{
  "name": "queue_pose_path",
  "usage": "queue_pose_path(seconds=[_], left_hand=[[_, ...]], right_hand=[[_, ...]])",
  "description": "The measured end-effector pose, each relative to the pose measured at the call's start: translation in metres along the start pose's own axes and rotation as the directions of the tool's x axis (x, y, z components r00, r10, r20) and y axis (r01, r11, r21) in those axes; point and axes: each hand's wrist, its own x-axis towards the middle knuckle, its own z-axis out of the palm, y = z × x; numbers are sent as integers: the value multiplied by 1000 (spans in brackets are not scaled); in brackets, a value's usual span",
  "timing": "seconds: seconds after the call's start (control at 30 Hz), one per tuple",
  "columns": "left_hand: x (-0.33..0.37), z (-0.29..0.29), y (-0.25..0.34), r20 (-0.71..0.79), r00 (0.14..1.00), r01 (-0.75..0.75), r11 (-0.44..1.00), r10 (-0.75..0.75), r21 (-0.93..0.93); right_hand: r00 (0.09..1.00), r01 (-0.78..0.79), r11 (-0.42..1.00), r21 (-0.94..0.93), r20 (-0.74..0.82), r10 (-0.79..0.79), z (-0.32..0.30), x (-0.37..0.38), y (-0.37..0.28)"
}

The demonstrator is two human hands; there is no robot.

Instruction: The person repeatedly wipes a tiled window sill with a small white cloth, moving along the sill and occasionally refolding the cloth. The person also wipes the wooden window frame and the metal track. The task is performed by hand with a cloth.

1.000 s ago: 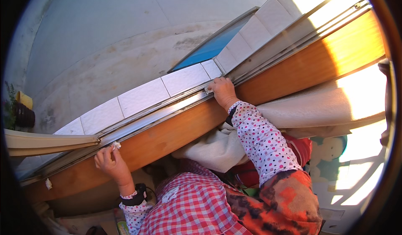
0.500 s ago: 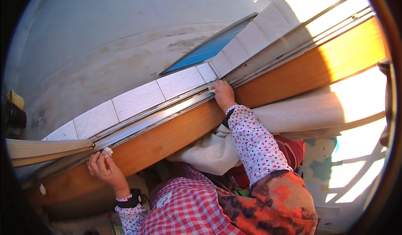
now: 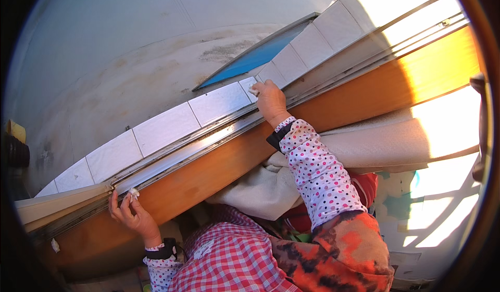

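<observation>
My right hand (image 3: 272, 103) pinches a small crumpled white wad (image 3: 253, 90), maybe tissue, over the white tiled outer ledge (image 3: 161, 128), close to its corner. Below that hand runs the metal window track (image 3: 177, 159), with dark dirt in its grooves. At the lower left, my left hand (image 3: 134, 220) has its fingers curled, with another white wad (image 3: 134, 193) between thumb and fingertips. It is beside the end of the cream window frame (image 3: 67, 201), over the orange-brown wooden sill (image 3: 203, 180).
A third white scrap (image 3: 55, 245) lies on the sill at the far left. Beige cloth (image 3: 260, 188) bunches against the sill's near side. Outside are a blue panel (image 3: 255, 63) and a grey wall (image 3: 114, 47). Bright sunlight falls across the right end.
My right hand has lifted off the track and moved up and slightly left, over the tiled ledge, with the wad still in it. The left hand has barely moved.
</observation>
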Motion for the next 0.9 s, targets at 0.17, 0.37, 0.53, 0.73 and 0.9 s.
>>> queue_pose_path(seconds=[0.17,0.37,0.53,0.73,0.9], left_hand=[[1,1,0,-7,999,46,999,-47,-23],[1,1,-2,-26,998,50,998,-51,-38],[1,1,-4,-21,998,57,996,-59,-68],[1,0,-7,-15,997,79,990,-82,-117],[1,-2,-8,-55,997,37,990,-45,-133]], right_hand=[[948,31,975,-219,315,40,26,-16,31],[951,89,992,-94,304,-57,33,-17,26],[917,176,983,44,356,-180,30,-23,-23],[869,234,956,176,403,-287,34,-33,-104],[832,281,924,260,414,-369,40,-40,-168]])
